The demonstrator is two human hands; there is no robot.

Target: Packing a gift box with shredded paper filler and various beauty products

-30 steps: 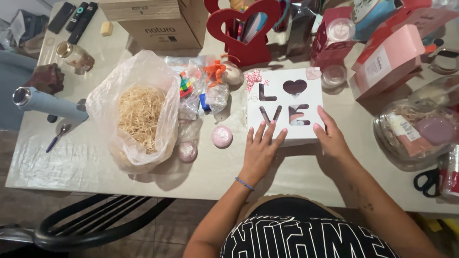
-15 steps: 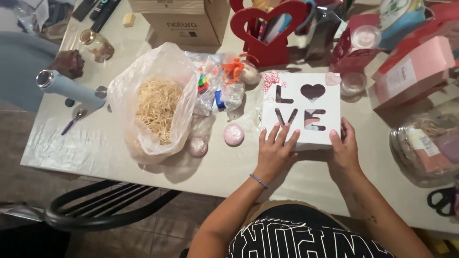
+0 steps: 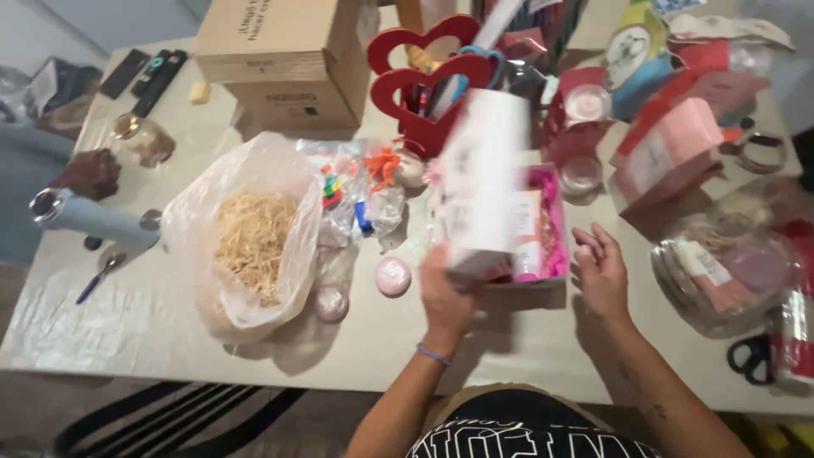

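Head view, looking down on a crowded counter (image 3: pixel 153 339). White box lid (image 3: pixel 479 182) held up on edge over the open box (image 3: pixel 543 229), blurred by motion, so its face could not be read. Left hand (image 3: pixel 447 298) closed on the lid's lower edge, grip wrapped tight around it, a thin blue bracelet (image 3: pixel 434 355) at the wrist. Right hand (image 3: pixel 602 273) just beside the box's right wall, fingers loosely curled and open, holding nothing. Box near the counter's middle, lined with bright pink shred and a pale pink item inside. Small round pink tin (image 3: pixel 393 276) to the left of the left hand. Clear bag of straw-coloured shred (image 3: pixel 250 242) farther left. Red heart-shaped holder (image 3: pixel 424 76) behind the lid.
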